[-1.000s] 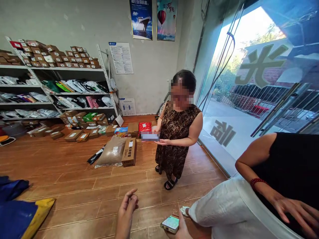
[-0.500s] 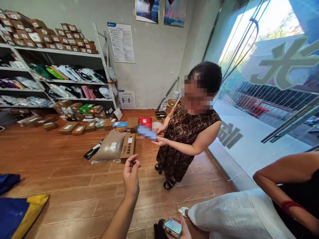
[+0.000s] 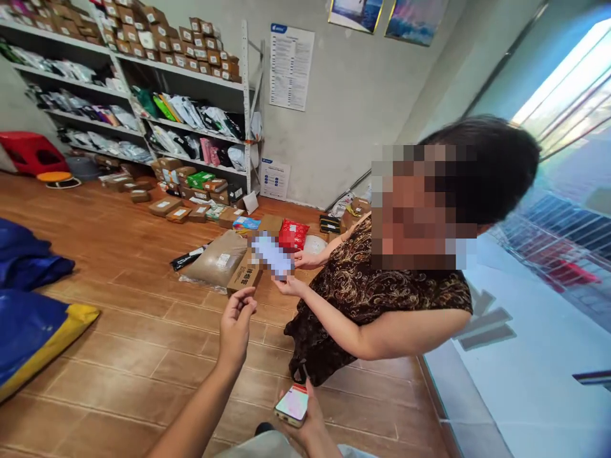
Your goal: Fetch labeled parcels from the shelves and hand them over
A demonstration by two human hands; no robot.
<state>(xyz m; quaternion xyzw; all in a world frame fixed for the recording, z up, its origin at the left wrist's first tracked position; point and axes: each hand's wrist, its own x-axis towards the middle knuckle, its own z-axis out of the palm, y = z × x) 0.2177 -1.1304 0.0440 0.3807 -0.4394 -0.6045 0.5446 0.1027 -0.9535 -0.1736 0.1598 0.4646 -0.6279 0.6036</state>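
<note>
My left hand point(image 3: 236, 327) is raised in front of me, its fingers curled in toward the thumb with nothing visible in them. Low in the view, my right hand point(image 3: 311, 421) grips a mobile phone point(image 3: 292, 404) whose lit screen faces up. Just beyond my hands stands a person in a dark patterned dress point(image 3: 391, 299). Both of that person's hands hold a flat, blurred-out object point(image 3: 274, 256). On the floor behind my left hand lie a long brown carton point(image 3: 242, 275) and a large tan parcel in clear plastic point(image 3: 217, 262).
Shelves point(image 3: 191, 67) along the wall carry stacked small cartons and bagged parcels. More boxes and a red parcel point(image 3: 293, 234) lie on the floor. Blue-and-yellow sacks point(image 3: 35, 331) lie at the left. A red stool point(image 3: 35, 152) stands farther back. Glass lines the right side.
My view has swung left and the person in the dress appears closer. The seated person at the right has left the view. My right hand with the phone shows higher; my left hand stays raised.
</note>
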